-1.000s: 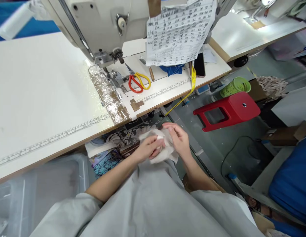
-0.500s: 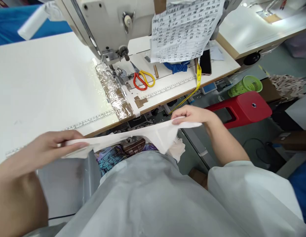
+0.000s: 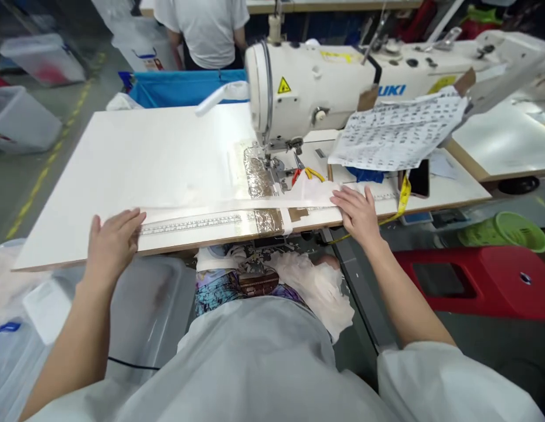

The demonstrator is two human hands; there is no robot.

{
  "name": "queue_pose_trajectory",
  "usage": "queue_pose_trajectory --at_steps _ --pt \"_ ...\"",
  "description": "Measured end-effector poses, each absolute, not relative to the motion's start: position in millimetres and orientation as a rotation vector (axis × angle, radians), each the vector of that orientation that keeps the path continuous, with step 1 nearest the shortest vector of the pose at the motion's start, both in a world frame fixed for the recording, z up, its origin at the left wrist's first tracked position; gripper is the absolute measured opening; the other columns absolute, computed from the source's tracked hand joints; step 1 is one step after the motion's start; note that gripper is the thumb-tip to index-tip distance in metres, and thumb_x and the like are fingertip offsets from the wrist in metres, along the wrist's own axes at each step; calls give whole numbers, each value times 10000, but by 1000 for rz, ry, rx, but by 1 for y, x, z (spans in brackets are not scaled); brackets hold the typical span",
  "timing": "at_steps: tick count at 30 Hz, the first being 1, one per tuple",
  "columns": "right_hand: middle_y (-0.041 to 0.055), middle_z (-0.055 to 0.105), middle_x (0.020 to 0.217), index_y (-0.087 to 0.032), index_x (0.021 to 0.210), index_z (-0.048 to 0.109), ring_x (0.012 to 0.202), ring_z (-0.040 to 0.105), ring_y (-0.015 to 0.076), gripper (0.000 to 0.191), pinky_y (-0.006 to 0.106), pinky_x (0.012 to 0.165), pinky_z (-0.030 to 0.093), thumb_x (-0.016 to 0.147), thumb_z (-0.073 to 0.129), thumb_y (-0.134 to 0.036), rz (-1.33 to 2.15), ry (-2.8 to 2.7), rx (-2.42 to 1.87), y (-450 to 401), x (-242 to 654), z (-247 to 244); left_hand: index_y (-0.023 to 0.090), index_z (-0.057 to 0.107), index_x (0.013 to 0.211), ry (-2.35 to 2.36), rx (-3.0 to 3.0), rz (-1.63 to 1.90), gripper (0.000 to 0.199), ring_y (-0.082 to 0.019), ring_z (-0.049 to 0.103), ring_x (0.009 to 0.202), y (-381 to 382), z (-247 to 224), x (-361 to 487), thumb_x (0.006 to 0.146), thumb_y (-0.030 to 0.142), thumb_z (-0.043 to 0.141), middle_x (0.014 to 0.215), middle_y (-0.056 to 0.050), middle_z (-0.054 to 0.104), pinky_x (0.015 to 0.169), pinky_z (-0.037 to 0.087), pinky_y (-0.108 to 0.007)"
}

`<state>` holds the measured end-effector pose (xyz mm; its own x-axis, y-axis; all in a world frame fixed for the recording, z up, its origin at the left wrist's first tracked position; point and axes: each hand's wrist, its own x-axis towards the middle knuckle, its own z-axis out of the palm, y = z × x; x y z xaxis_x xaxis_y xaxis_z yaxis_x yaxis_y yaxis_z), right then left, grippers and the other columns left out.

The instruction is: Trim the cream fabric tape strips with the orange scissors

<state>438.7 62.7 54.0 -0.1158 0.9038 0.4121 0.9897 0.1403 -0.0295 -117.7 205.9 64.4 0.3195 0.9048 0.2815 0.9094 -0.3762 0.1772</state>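
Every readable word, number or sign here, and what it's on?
"UKI": blue letters on the sewing machine; start apparently covered by brown tape.
Yellow triangular warning sign: on the machine's head; symbol too small.
Too small or blurred: paper sheet, yellow label on the machine, ruler strip, tape measure.

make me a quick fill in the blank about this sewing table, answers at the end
1. Between the left hand and the right hand, a strip of cloth coloured ____ stretches across the table.
2. The scissors have one red handle and one ____ handle.
3. The sheet of handwriting hangs from the ____.
4. The red stool is on the person's ____ side.

Missing words: white; yellow; sewing machine; right.
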Motion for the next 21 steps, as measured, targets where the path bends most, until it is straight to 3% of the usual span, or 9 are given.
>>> queue_pose_trajectory --at_steps 5,9,15,21 --pt "106 598 1357 -183 1238 602 1378 417 296 367 613 1162 182 925 409 -168 -366 -2017 -1957 46 412 52 124 525 1354 -1884 -2411 -565 506 -319 352 1409 157 61 -95 916 330 378 1455 -130 482 1150 254 -554" --pt "158 560 1380 -171 1371 501 1354 444 294 428 535 1115 332 962 388 -223 -230 -1975 -1884 39 390 47 130 462 1425 -1989 -2459 -493 551 -325 298 1435 138 58 -65 979 398 281 1513 -161 396 1172 177 -580" --pt "175 641 1100 -168 1269 601 1062 614 310 365 463 905 495 933 476 -236 -355 -1995 -1672 38 391 36 176 445 1445 -2107 -2283 -432 545 -287 344 1413 129 46 -57 1007 432 246 1473 -133 461 1188 125 -560" --pt "168 660 1041 -245 1486 394 929 660 368 603 439 699 514 898 509 -172 -531 -2135 -1456 46 392 42 193 412 1464 -2190 -2263 -365 535 -261 291 1445 125 43 -57 1019 428 229 1523 -97 397 1197 126 -563"
